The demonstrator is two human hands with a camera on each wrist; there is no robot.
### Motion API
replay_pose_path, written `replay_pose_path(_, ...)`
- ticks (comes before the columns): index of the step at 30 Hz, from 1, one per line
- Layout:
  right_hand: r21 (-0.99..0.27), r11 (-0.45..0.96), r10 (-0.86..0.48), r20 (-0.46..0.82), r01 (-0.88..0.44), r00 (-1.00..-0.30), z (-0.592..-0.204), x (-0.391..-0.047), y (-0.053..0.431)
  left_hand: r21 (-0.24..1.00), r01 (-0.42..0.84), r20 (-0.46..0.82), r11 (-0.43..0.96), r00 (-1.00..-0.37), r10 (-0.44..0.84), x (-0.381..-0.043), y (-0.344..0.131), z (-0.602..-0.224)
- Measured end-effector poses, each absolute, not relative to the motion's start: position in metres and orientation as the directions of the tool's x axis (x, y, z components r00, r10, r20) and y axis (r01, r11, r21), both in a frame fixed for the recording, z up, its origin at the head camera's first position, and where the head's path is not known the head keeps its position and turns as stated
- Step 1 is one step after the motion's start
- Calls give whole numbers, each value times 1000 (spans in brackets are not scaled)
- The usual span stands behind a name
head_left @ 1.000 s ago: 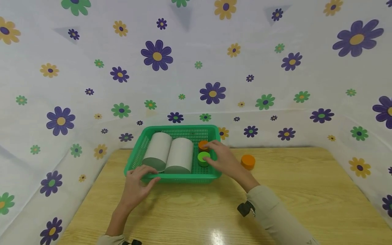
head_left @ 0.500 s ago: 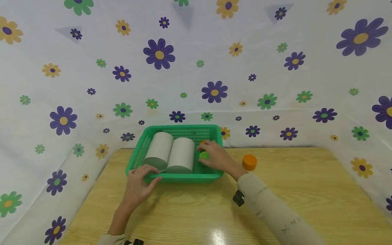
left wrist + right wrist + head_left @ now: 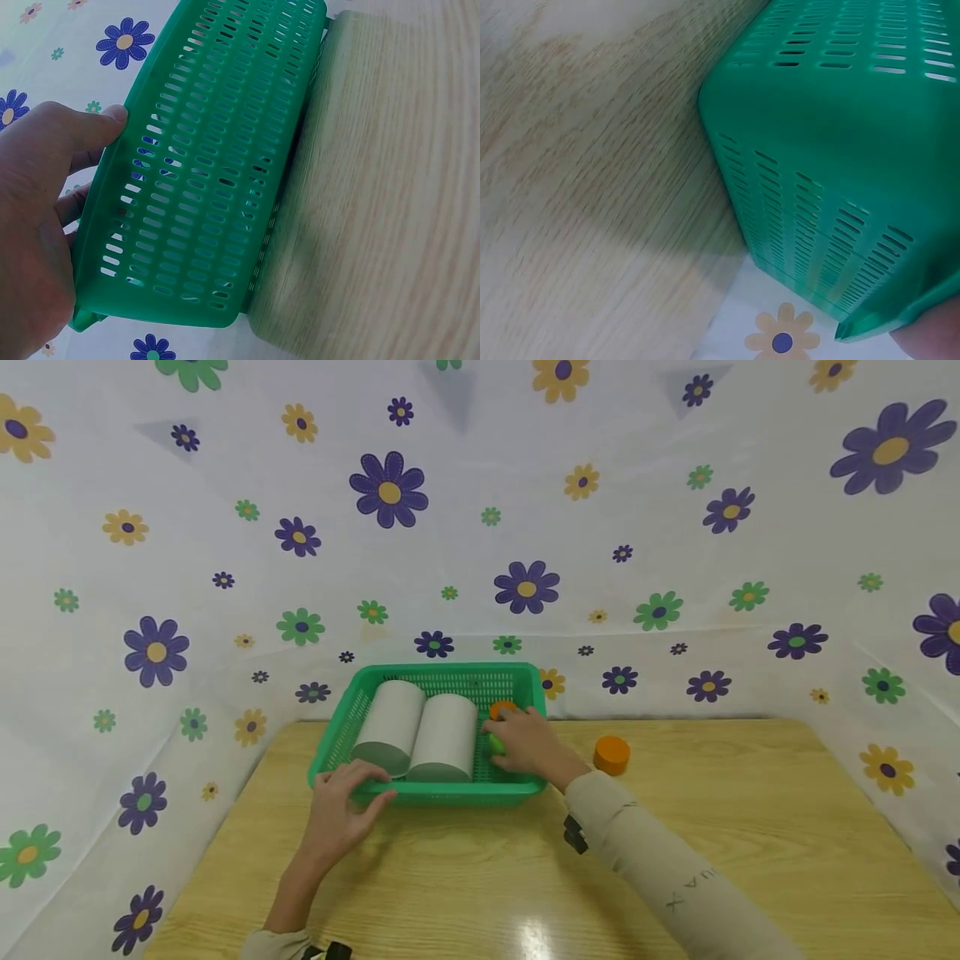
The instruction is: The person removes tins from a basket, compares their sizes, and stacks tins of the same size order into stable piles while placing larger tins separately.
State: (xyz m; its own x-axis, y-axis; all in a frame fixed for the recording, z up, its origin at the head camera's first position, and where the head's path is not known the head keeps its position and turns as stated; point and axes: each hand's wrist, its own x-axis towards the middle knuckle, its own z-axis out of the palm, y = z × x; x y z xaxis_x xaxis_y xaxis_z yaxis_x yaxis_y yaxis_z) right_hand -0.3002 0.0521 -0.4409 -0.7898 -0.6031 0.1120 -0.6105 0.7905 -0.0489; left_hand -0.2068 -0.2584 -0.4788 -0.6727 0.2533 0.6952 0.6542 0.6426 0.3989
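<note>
A green plastic basket (image 3: 450, 791) with slotted walls stands toward the back of the table. My left hand (image 3: 337, 818) grips its front rim near the left corner; in the left wrist view the thumb (image 3: 111, 124) lies on the rim, with fingers behind it. Inside the basket, my right hand (image 3: 532, 745) holds a short green cylinder (image 3: 496, 745), which the fingers mostly cover. Just behind that lies a short orange cylinder (image 3: 501, 708), partly hidden by the fingers. Two large white cylinders (image 3: 444, 739) lie side by side in the basket's left and middle.
Another short orange cylinder (image 3: 612, 755) stands on the wooden table (image 3: 712, 810), right of the basket. A white flower-patterned sheet (image 3: 465, 552) rises behind the table and on both sides. The right wrist view shows mainly the basket's outer wall (image 3: 810, 217).
My right hand has moved slightly left and its fingers have closed round the short green cylinder, hiding more of it. The left hand has stayed on the rim.
</note>
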Motion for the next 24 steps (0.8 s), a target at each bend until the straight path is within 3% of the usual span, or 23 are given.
replay_pose_path(10,48,801,-596,-16,-596,-803,-443,-304,48,397,655,693,642,-673,258,-208,-260,-481)
replay_pose_path(24,-2,810,-587,29,-587,-809,-444,-297,47,396,657,692,642,-673,262,-208,-262,-483)
